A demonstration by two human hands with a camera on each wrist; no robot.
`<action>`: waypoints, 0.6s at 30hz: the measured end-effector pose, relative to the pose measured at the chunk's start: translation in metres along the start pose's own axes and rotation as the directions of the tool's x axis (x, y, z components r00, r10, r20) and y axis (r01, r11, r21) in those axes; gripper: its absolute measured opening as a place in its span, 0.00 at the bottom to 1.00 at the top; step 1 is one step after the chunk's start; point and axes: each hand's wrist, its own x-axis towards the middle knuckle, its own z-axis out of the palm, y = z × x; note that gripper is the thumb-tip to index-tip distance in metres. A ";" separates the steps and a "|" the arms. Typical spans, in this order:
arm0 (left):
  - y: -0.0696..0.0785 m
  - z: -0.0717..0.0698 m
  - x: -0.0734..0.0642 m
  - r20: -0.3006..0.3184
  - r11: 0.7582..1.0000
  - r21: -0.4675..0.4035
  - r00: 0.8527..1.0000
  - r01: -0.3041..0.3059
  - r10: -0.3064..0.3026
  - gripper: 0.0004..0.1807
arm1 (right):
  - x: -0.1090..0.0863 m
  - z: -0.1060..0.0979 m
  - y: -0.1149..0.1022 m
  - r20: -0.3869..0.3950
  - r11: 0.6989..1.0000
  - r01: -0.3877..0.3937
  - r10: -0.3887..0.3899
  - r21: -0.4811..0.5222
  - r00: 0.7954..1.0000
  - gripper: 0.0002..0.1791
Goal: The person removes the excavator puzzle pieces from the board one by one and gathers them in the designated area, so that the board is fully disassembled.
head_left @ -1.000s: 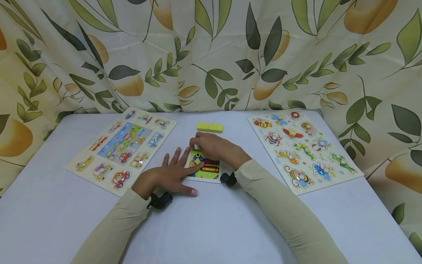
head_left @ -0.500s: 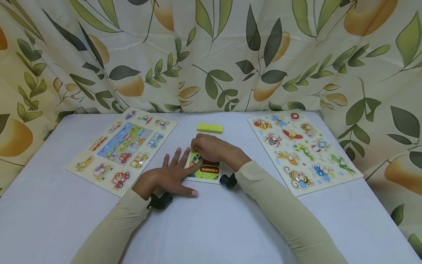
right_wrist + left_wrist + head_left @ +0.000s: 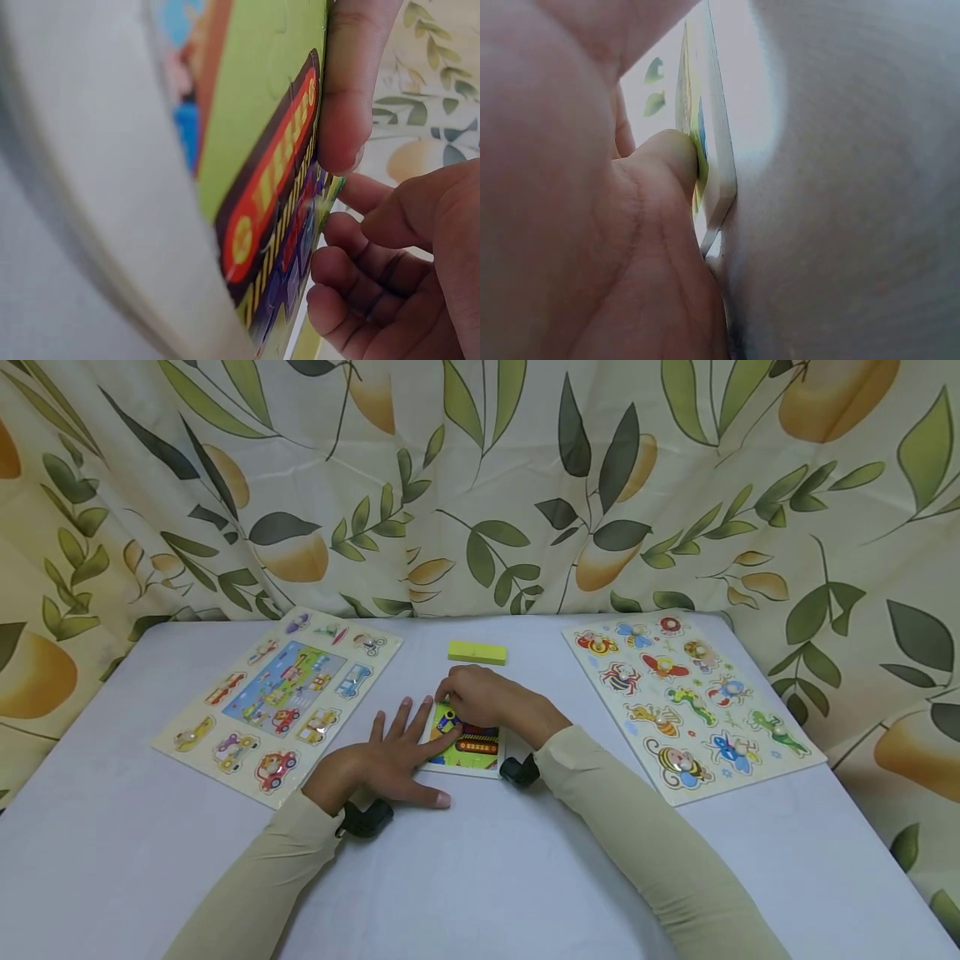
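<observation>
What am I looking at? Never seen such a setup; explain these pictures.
No machine, only a person working barehanded. The wide picture comes from a head camera; the close-ups come from one on each wrist. On the white table lie a small puzzle, a yellow block, a vehicle board on the left and a bug board on the right. The left hand is spread, one finger on the puzzle. The right hand is at the puzzle's far side; whether its fingers pinch a piece is unclear.

No lettering or numbers can be read.
</observation>
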 end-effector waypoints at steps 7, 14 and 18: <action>-0.001 0.000 0.001 0.003 1.000 -0.007 1.000 -0.001 0.001 0.53 | 0.000 -0.001 0.001 -0.031 0.999 0.020 -0.019 0.026 0.999 0.16; -0.002 0.000 0.001 0.000 1.000 0.002 1.000 0.000 0.000 0.52 | -0.004 -0.004 0.004 -0.049 0.991 0.059 -0.053 0.120 0.997 0.12; 0.000 0.000 0.000 0.000 1.000 0.010 1.000 0.007 -0.007 0.52 | -0.006 -0.003 0.006 -0.053 0.978 0.056 -0.046 0.203 0.998 0.09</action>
